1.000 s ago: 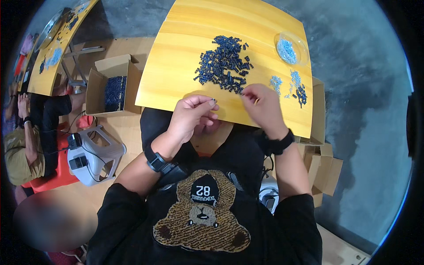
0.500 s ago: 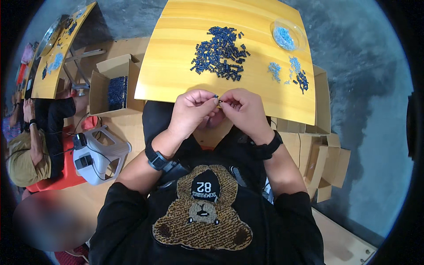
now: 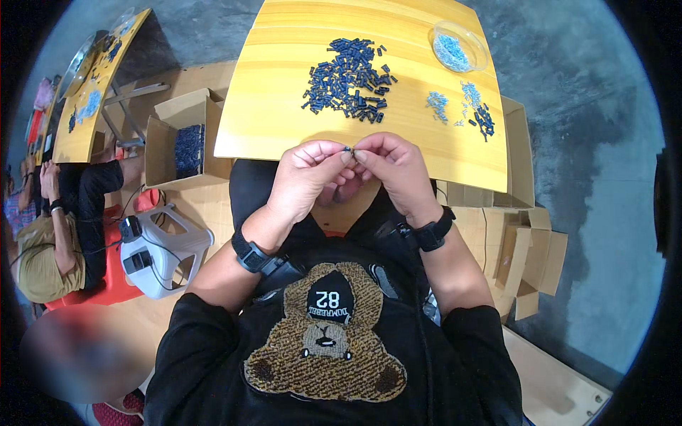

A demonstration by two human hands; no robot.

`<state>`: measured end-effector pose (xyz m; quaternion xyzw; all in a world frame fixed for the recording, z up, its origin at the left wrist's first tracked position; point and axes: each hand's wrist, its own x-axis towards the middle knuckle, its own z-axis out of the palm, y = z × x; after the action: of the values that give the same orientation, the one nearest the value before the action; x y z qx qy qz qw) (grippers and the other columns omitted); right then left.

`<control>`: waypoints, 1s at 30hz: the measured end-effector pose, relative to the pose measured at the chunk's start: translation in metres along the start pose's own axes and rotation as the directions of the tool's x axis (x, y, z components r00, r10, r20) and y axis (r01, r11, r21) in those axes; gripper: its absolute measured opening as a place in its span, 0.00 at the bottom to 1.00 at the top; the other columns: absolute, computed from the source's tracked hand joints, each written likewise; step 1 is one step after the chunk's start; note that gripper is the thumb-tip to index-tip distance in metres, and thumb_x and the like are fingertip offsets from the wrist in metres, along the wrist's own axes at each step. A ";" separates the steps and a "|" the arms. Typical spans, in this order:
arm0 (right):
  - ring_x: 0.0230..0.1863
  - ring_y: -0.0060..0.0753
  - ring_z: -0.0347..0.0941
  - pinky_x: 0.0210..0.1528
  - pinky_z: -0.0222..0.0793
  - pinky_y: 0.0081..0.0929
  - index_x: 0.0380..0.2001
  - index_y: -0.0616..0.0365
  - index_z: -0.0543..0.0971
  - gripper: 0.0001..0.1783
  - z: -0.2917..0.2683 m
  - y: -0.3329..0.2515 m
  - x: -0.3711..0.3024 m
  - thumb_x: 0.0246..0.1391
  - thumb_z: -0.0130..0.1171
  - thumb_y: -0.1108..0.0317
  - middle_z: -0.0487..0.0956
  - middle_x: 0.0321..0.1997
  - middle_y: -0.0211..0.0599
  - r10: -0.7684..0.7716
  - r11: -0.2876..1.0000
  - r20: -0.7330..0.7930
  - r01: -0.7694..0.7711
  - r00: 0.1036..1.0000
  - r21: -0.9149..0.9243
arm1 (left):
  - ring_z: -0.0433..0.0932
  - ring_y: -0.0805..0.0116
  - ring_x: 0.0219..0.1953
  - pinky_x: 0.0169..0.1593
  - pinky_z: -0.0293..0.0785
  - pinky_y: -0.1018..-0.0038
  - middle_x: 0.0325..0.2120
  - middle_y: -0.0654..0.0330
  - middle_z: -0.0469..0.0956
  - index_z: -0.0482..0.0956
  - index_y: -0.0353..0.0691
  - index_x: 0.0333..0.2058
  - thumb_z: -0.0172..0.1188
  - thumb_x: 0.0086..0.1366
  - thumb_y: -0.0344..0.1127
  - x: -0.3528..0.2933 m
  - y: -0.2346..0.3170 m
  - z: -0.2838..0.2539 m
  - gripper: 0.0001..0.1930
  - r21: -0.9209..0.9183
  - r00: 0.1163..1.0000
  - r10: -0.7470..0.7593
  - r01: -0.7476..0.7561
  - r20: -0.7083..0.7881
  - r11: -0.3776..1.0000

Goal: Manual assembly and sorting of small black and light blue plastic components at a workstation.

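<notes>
Black pieces (image 3: 348,79) lie heaped within reach on the counter (image 3: 266,106) as our left hand (image 3: 307,174) and right hand (image 3: 399,172) meet, each grip clamped on one tiny dark part (image 3: 349,150) between them, seemingly for steadiness.

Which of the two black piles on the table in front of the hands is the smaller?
The right-hand black pile, beside loose pale bits near the right edge of the table. The middle black pile is far larger.
</notes>
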<state>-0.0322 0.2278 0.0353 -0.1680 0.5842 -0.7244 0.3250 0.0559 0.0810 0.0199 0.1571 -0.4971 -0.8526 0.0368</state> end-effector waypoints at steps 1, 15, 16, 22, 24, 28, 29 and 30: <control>0.31 0.16 0.72 0.34 0.70 0.15 0.35 0.64 0.75 0.07 -0.002 -0.003 0.000 0.52 0.58 0.76 0.77 0.30 0.30 -0.016 0.999 0.000 0.016 1.000 -0.033 | 0.77 0.76 0.27 0.30 0.72 0.81 0.28 0.60 0.80 0.77 0.35 0.36 0.58 0.60 0.27 -0.001 0.001 0.000 0.06 -0.004 1.000 -0.005 0.005 0.000 1.000; 0.23 0.16 0.72 0.25 0.69 0.14 0.28 0.64 0.77 0.04 -0.002 -0.016 -0.006 0.48 0.59 0.74 0.77 0.25 0.30 -0.176 0.935 0.001 0.167 0.984 -0.311 | 0.78 0.75 0.29 0.33 0.73 0.81 0.28 0.62 0.80 0.77 0.36 0.38 0.58 0.61 0.29 -0.011 0.008 0.006 0.07 0.186 0.997 0.038 -0.051 0.069 0.981; 0.23 0.16 0.72 0.25 0.69 0.15 0.27 0.64 0.77 0.04 -0.002 -0.018 -0.006 0.47 0.59 0.74 0.77 0.24 0.30 -0.188 0.924 0.011 0.180 0.982 -0.338 | 0.78 0.75 0.29 0.33 0.73 0.81 0.28 0.62 0.80 0.77 0.36 0.38 0.58 0.61 0.29 -0.012 0.008 0.007 0.07 0.211 0.996 0.046 -0.061 0.075 0.976; 0.23 0.16 0.71 0.25 0.68 0.17 0.25 0.64 0.77 0.05 -0.002 -0.030 -0.009 0.44 0.60 0.74 0.76 0.23 0.31 -0.229 0.863 0.038 0.221 0.973 -0.455 | 0.78 0.76 0.29 0.33 0.73 0.82 0.28 0.62 0.80 0.77 0.36 0.38 0.58 0.61 0.29 -0.016 0.008 0.009 0.08 0.205 0.992 0.087 -0.104 0.089 0.973; 0.23 0.15 0.71 0.25 0.68 0.16 0.25 0.64 0.77 0.05 -0.001 -0.032 -0.010 0.44 0.60 0.73 0.76 0.23 0.31 -0.257 0.842 0.046 0.247 0.965 -0.480 | 0.78 0.76 0.29 0.33 0.73 0.82 0.28 0.62 0.80 0.77 0.36 0.38 0.58 0.61 0.29 -0.016 0.009 0.010 0.07 0.218 0.992 0.086 -0.105 0.096 0.970; 0.22 0.15 0.70 0.25 0.67 0.16 0.24 0.64 0.77 0.05 0.001 -0.038 -0.013 0.44 0.60 0.73 0.75 0.21 0.30 -0.238 0.848 0.091 0.252 0.967 -0.467 | 0.78 0.76 0.29 0.33 0.73 0.82 0.28 0.62 0.80 0.78 0.36 0.38 0.58 0.60 0.28 -0.019 0.013 0.016 0.07 0.214 0.992 0.101 -0.115 0.076 0.970; 0.22 0.15 0.70 0.25 0.66 0.16 0.24 0.65 0.77 0.05 0.001 -0.039 -0.013 0.44 0.60 0.73 0.75 0.21 0.29 -0.211 0.854 0.111 0.239 0.971 -0.463 | 0.78 0.76 0.29 0.33 0.73 0.82 0.28 0.62 0.80 0.78 0.36 0.38 0.58 0.60 0.28 -0.019 0.012 0.016 0.07 0.212 0.992 0.102 -0.116 0.077 0.970; 0.22 0.15 0.70 0.25 0.66 0.16 0.24 0.65 0.77 0.05 0.001 -0.040 -0.013 0.44 0.60 0.73 0.75 0.21 0.29 -0.211 0.853 0.112 0.239 0.971 -0.465 | 0.78 0.77 0.29 0.33 0.73 0.82 0.28 0.63 0.80 0.78 0.36 0.38 0.58 0.60 0.28 -0.019 0.011 0.015 0.07 0.205 0.987 0.125 -0.143 0.097 0.968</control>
<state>-0.0330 0.2406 0.0754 -0.3301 0.7107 -0.5871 0.2033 0.0680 0.0926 0.0408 0.0903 -0.5957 -0.7961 0.0565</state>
